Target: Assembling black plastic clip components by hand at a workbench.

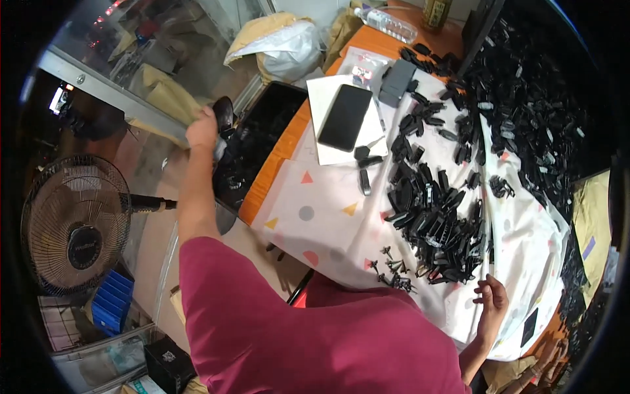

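My left hand [202, 129] is stretched out to the far left, closed around a dark, rounded, glossy object [224, 113] whose kind I cannot make out. It is held beside a black bin [268, 128] with dark contents. Over the cloth-covered table, my right hand [493, 301] is loosely curled with its fingers apart and nothing visible in them. Just beyond it lies a heap of small black plastic parts [433, 220]. Several small screw-like pieces [396, 266] lie on the cloth close to my body.
A black phone [346, 118] rests on a white pad [320, 98], next to a dark grey box [396, 83]. More black parts [525, 98] fill the far right. A clear bottle [387, 25] lies at the back. A fan [77, 226] stands left. Another person's hand [548, 361] shows lower right.
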`<state>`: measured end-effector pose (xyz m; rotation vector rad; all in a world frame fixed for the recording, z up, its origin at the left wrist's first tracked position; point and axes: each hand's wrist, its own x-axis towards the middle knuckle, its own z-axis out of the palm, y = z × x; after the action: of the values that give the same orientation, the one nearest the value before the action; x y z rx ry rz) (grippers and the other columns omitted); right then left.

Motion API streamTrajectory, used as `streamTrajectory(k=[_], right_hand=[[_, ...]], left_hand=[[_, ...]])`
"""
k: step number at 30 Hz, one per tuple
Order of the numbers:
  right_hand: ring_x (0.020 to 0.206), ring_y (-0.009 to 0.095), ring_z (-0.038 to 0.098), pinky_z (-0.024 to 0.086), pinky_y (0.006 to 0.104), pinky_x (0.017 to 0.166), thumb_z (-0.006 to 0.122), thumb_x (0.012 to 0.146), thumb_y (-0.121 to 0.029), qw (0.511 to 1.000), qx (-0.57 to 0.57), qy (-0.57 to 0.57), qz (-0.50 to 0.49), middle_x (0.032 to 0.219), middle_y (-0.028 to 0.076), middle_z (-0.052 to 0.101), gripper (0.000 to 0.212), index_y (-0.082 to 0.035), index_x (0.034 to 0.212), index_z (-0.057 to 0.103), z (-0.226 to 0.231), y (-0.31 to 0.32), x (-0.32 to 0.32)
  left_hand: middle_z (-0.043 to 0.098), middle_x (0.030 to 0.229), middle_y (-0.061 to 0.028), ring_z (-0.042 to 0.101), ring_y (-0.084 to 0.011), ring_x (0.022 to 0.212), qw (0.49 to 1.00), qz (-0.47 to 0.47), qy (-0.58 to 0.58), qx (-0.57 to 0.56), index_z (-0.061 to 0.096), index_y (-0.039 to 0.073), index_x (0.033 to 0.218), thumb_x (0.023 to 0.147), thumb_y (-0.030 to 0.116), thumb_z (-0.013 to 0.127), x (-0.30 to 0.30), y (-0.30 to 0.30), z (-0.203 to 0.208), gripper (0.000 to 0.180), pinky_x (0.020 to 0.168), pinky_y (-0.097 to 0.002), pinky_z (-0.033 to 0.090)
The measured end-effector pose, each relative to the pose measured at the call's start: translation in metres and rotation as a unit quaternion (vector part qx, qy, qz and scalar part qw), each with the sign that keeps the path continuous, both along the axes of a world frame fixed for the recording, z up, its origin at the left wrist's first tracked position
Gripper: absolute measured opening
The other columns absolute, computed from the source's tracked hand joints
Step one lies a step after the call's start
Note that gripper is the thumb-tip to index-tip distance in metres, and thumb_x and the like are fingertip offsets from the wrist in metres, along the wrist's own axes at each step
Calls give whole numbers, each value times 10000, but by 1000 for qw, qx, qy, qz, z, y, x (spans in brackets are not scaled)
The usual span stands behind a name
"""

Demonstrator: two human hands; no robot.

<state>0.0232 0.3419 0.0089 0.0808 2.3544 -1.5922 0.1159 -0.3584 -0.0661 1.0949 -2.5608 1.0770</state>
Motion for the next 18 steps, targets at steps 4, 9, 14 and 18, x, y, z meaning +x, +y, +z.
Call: streamTrajectory(k=[4, 9, 14, 18], right_hand=[[765, 133, 562, 451, 243, 619, 548, 848, -164, 999, 28, -6, 43, 907, 80, 601, 300, 27, 1080, 537, -7, -7, -11], [800, 114, 556, 443, 228, 630, 537, 853, -120, 998, 28, -8, 61, 924, 68, 600, 271, 7, 1092, 537, -10, -6, -9], [810, 101, 562, 440, 217, 631, 550, 849, -124, 998, 10, -16, 65, 911, 40, 615, 258, -16, 1083, 555, -28, -1, -13], [795, 124, 566, 464, 264, 666, 576, 827, -72, 989, 69, 104, 81, 894, 73, 611, 223, 1, 1038, 578, -35, 2, -16]], left_hand=[[621, 724, -98, 631, -264, 554, 999, 24, 28, -25, 477, 85, 1001, 865, 172, 383, 26, 11, 52, 187, 434, -382, 507], [623, 735, -153, 623, -288, 611, 999, 29, 32, 23, 542, 49, 775, 874, 248, 416, 51, 34, 130, 256, 534, -348, 513], [572, 784, -111, 505, -141, 704, 799, -125, 313, 498, 548, -3, 933, 863, 199, 484, 70, 89, 118, 224, 672, -301, 409], [563, 823, -102, 491, -157, 778, 688, -103, 227, 682, 532, -23, 967, 861, 218, 499, 26, 177, 45, 265, 729, -296, 402]])
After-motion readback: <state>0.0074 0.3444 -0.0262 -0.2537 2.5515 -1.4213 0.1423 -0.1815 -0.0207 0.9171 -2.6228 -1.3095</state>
